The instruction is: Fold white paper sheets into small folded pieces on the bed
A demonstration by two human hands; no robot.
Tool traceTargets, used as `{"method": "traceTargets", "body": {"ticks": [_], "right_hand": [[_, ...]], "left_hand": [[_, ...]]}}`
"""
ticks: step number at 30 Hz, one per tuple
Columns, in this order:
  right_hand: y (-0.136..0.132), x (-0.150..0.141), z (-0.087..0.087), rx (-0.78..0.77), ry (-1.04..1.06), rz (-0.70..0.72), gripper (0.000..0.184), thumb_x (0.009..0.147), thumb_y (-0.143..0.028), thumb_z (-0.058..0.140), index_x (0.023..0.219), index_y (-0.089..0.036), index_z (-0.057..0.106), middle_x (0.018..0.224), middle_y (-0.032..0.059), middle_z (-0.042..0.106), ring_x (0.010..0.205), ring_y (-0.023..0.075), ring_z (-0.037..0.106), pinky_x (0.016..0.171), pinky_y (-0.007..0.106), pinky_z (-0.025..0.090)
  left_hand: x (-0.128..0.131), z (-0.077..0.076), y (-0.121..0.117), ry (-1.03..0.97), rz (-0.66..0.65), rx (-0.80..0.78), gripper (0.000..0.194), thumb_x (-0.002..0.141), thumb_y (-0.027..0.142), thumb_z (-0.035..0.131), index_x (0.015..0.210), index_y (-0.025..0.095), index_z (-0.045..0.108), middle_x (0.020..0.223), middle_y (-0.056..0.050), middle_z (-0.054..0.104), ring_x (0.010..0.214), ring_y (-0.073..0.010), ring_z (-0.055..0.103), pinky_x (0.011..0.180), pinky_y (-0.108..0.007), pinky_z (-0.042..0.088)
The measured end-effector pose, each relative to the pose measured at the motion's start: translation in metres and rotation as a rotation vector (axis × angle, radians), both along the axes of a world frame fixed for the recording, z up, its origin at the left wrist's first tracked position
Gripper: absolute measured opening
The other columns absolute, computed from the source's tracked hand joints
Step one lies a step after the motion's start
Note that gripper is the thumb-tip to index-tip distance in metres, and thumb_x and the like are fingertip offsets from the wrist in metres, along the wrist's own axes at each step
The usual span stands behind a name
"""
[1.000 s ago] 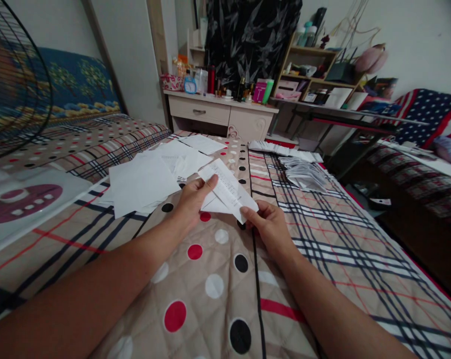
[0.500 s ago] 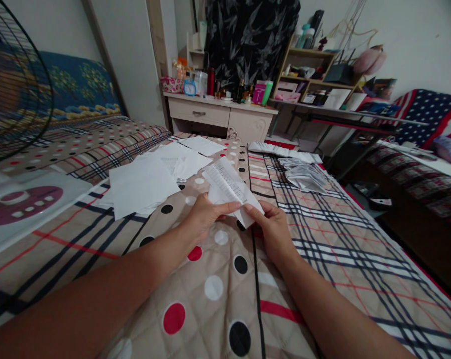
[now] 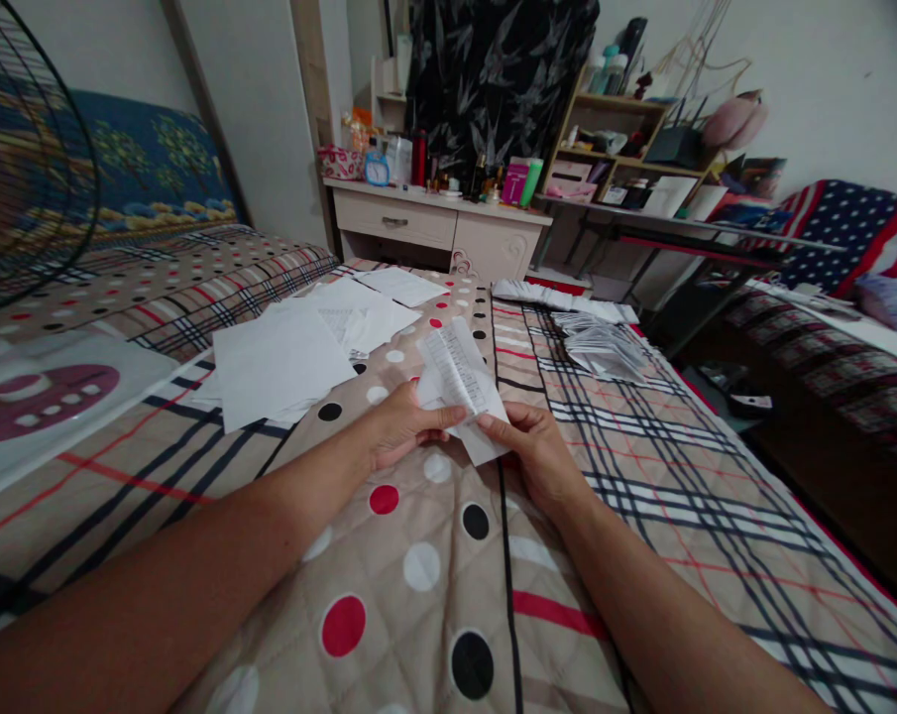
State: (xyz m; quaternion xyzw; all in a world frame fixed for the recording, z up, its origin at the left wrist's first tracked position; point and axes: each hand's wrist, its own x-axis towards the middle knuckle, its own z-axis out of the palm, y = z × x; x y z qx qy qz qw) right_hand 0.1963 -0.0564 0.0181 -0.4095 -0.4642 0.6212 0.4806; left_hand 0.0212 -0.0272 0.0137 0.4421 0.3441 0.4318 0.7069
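Note:
A printed sheet of paper (image 3: 459, 372), partly folded, is held between both hands above the bed. My left hand (image 3: 403, 426) is closed on its left side, thumb lying across the front. On the lower right edge, my right hand (image 3: 537, 446) pinches the paper between thumb and fingers. Beyond the left hand lies a spread pile of white paper sheets (image 3: 280, 362). To the far right, folded papers (image 3: 603, 347) rest in a stack, with a long row of folded papers (image 3: 552, 296) behind them.
A patterned bedspread (image 3: 418, 635) with dots and plaid covers the bed. A white plastic bag (image 3: 143, 372) lies at the left, below a fan (image 3: 32, 169). Past the bed's far end stands a dresser (image 3: 395, 220) with bottles and boxes. A desk with shelves (image 3: 618, 159) is at the right.
The held paper has turned slightly more upright, and its lower corner has moved down and left. Both hands still grip it, the right one shifted a little left.

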Motion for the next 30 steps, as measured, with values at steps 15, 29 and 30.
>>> {"method": "traceTargets", "body": {"ticks": [15,29,30], "right_hand": [[0.001,-0.004,-0.001,0.116,-0.241,-0.037,0.028,0.062,-0.037,0.080,0.073,-0.013,0.070,0.070,0.0043,0.069,0.057,0.0139,0.056,0.053,0.025,0.042],[-0.001,-0.005,-0.007,0.175,-0.212,0.045,0.025,0.069,-0.036,0.076,0.082,-0.015,0.070,0.076,0.0030,0.070,0.061,0.0136,0.057,0.056,0.024,0.045],[-0.001,-0.005,-0.006,0.172,-0.209,0.050,0.026,0.069,-0.035,0.076,0.084,-0.015,0.070,0.077,0.0030,0.070,0.062,0.0135,0.057,0.057,0.024,0.045]], "left_hand": [[0.005,0.001,-0.002,0.108,0.168,0.048,0.037,0.052,0.025,0.087,0.083,0.013,0.069,0.077,-0.005,0.070,0.057,-0.0123,0.057,0.052,-0.024,0.042],[0.012,0.014,-0.012,0.209,0.200,0.066,0.043,0.051,0.018,0.084,0.091,0.010,0.068,0.084,-0.007,0.073,0.069,-0.0177,0.066,0.062,-0.027,0.053],[0.013,0.014,-0.012,0.206,0.212,0.065,0.044,0.051,0.017,0.084,0.091,0.010,0.068,0.084,-0.008,0.073,0.071,-0.0181,0.067,0.064,-0.028,0.054]]}}
